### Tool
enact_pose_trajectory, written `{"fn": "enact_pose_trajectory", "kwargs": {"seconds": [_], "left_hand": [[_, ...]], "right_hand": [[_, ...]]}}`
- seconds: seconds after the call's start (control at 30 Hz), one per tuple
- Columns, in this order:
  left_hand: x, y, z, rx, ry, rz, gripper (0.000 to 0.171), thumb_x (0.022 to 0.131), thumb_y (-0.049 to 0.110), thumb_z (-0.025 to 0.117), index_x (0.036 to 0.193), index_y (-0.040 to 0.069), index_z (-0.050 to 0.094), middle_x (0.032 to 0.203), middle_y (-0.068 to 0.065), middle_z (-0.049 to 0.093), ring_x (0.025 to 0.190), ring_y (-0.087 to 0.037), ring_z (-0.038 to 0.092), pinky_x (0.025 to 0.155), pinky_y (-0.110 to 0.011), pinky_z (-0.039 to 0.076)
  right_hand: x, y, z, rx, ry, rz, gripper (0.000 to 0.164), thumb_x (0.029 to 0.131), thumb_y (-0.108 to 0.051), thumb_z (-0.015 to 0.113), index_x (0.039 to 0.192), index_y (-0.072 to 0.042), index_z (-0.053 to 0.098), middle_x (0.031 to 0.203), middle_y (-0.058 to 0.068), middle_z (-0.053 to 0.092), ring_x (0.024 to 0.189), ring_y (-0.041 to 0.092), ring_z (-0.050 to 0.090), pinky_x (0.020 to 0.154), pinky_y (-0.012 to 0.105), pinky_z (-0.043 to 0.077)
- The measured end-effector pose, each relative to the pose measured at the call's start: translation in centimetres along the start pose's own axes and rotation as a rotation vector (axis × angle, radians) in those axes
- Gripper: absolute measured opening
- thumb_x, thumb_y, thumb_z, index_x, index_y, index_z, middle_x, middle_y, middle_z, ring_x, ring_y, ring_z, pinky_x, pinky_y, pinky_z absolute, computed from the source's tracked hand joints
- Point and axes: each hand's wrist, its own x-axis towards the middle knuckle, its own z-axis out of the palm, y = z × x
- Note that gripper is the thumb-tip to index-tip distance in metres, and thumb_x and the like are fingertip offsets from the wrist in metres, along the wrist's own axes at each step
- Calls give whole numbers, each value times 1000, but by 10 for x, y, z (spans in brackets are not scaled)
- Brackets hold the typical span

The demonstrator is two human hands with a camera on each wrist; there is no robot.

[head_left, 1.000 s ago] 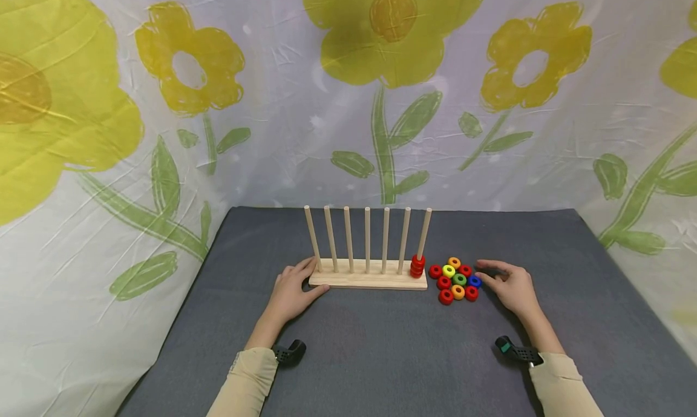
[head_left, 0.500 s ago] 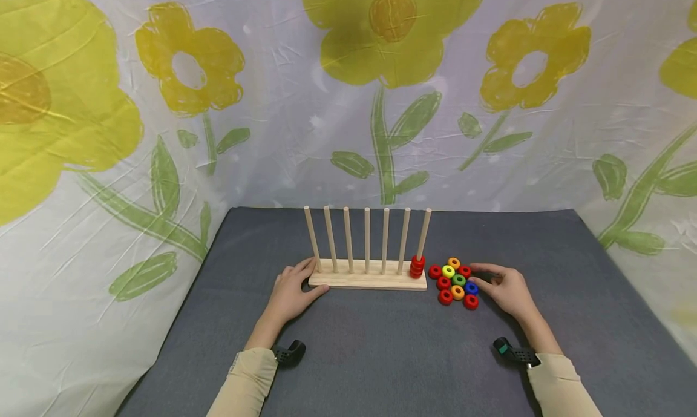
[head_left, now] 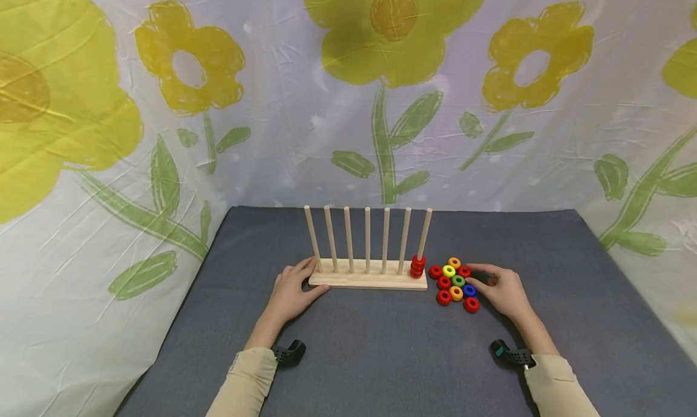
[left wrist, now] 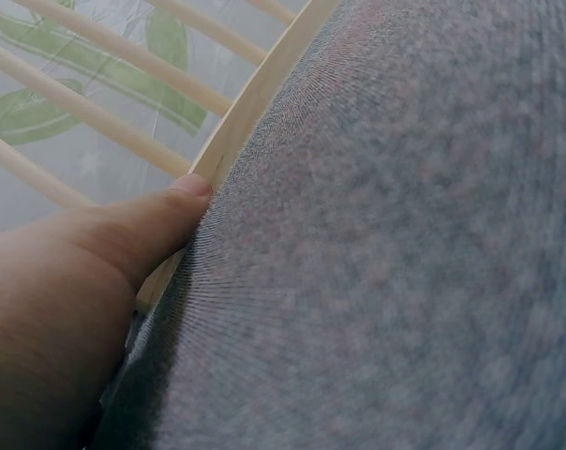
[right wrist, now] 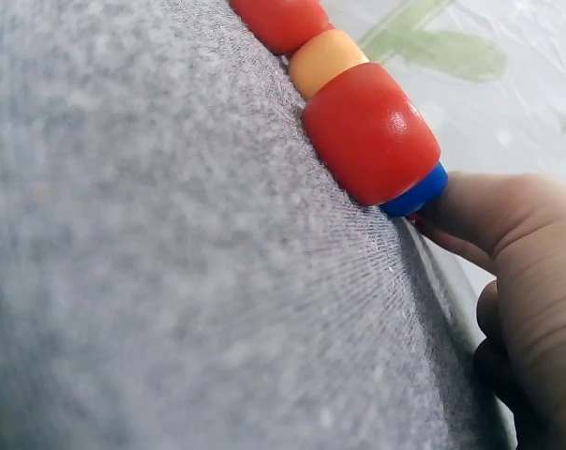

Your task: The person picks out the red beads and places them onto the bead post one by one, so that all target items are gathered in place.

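Observation:
In the head view a wooden peg rack (head_left: 367, 279) with several upright pegs stands mid-table. Several red beads (head_left: 417, 267) are stacked on its rightmost peg. My left hand (head_left: 291, 291) grips the rack's left end, its thumb (left wrist: 185, 192) along the front edge in the left wrist view. Right of the rack lies a cluster of loose beads. My right hand (head_left: 503, 290) pinches a red bead (head_left: 463, 272) at the cluster's right side between thumb and index finger. Just below the thumb sit a blue bead (head_left: 469, 290) and another red bead (right wrist: 372, 133), large in the right wrist view.
Close around the pinched bead lie a green bead (head_left: 458, 281), a yellow bead (head_left: 449, 271), an orange bead (head_left: 456, 293) and more red beads. A dark cloth (head_left: 370, 356) covers the table. A flower-printed curtain (head_left: 283, 151) hangs behind and at both sides.
My right hand has moved left into the cluster and closed its thumb and index finger at the red bead. The blue bead and the lower red bead have shifted toward the front. My left hand stays put.

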Motion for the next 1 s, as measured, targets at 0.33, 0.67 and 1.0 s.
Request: {"fn": "enact_pose_trajectory", "kwargs": {"seconds": [0.33, 0.67, 1.0], "left_hand": [[-1, 0, 0, 5, 5, 9, 82, 91, 52, 73, 154, 7, 45, 153, -15, 45, 120, -36, 49, 98, -56, 36], [0, 1, -1, 3, -3, 1, 82, 92, 53, 72, 155, 8, 45, 154, -14, 45, 119, -36, 49, 97, -56, 36], [-1, 1, -1, 3, -5, -3, 82, 92, 52, 73, 155, 9, 45, 154, -14, 45, 119, -36, 49, 97, -55, 36]], "right_hand": [[0, 2, 2, -23, 18, -3, 28, 86, -17, 85, 113, -13, 79, 55, -12, 32, 45, 7, 24, 45, 29, 25], [-1, 3, 2, -15, 26, -4, 26, 88, -19, 84, 113, -13, 79, 56, -11, 34, 45, 5, 23, 44, 29, 24], [-1, 2, 1, 3, 33, 4, 26, 88, -19, 84, 112, -13, 79, 60, -7, 47, 44, 4, 25, 43, 29, 24]]}}
